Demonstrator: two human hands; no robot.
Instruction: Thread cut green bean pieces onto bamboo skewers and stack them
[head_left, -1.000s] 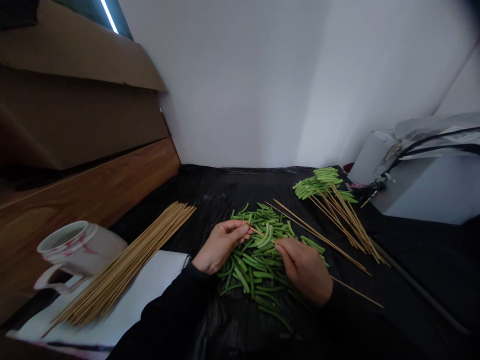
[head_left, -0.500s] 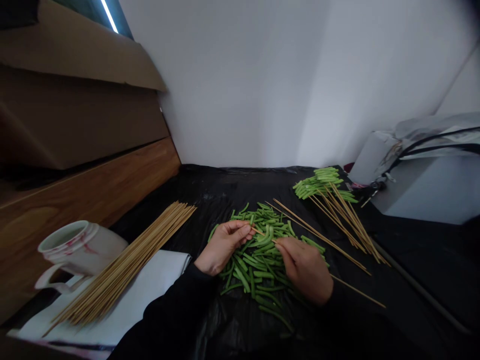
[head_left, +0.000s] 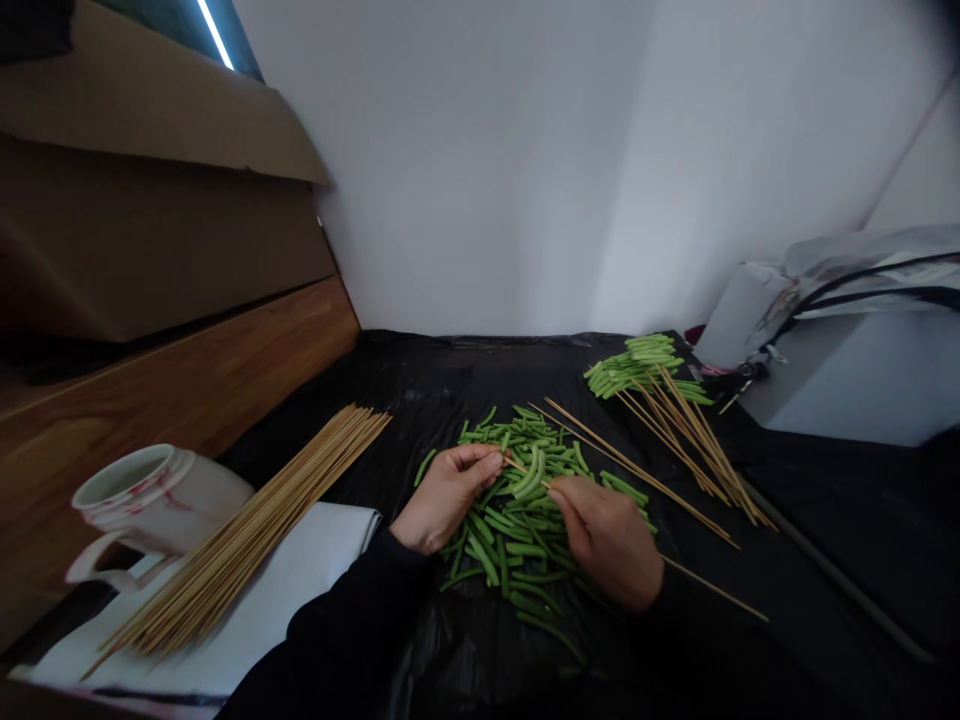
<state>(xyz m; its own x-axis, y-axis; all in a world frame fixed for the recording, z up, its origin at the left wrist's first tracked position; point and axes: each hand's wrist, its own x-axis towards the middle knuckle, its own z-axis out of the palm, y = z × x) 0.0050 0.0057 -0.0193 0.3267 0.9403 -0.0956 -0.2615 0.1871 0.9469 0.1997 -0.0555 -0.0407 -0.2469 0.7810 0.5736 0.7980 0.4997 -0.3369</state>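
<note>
A: What is being held by the left hand point(head_left: 439, 505)?
B: A thin stick point(head_left: 712, 587) is pinched there, close to one end, between thumb and fingers.

A: And the right hand point(head_left: 611, 540)?
B: The same stick is gripped by it. The long end is left poking out past that hand, toward the right edge of the black table point(head_left: 450, 370).

A: Where are the green bean bits point(head_left: 534, 474)?
B: They are held up across the stick, between the two hands. How they are stuck on cannot be told. Below, a pile of beans point(head_left: 517, 549) is spread in the middle of the table.

A: What is seen by the left edge?
B: A bunch of sticks point(head_left: 255, 540) is laid on some white paper point(head_left: 330, 540), with a mug point(head_left: 187, 500) beside it.

A: And near the far right corner?
B: Sticks with beans point(head_left: 645, 365) are heaped there. Two loose sticks point(head_left: 652, 483) are laid between that heap and the pile.
</note>
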